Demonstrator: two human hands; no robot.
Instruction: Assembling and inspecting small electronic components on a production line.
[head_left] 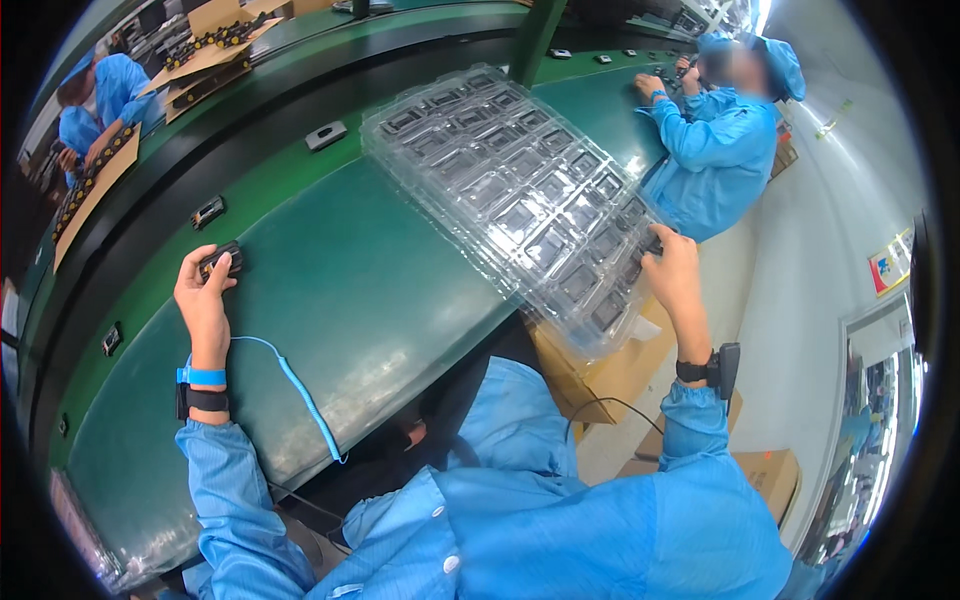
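Observation:
My left hand (207, 295) grips a small black electronic unit (222, 260) between thumb and fingers, just above the green mat (370, 290). On the right, my right hand (676, 272) reaches to the near right end of a clear plastic blister tray (480, 215). Its fingers are bent together at one of the tray's pockets; what they pinch, if anything, is hidden. Dark shapes show in several pockets near those fingers. The tray lies slanted, partly on the mat, its near end over a cardboard box (590, 375).
Small units, such as a black one (208, 212) and a grey one (326, 135), lie spaced along the dark conveyor (270, 165). A coiled blue cord (305, 395) runs from my left wristband. One co-worker (715, 140) sits far right, another (105, 105) across the line beside cardboard trays of parts (95, 195).

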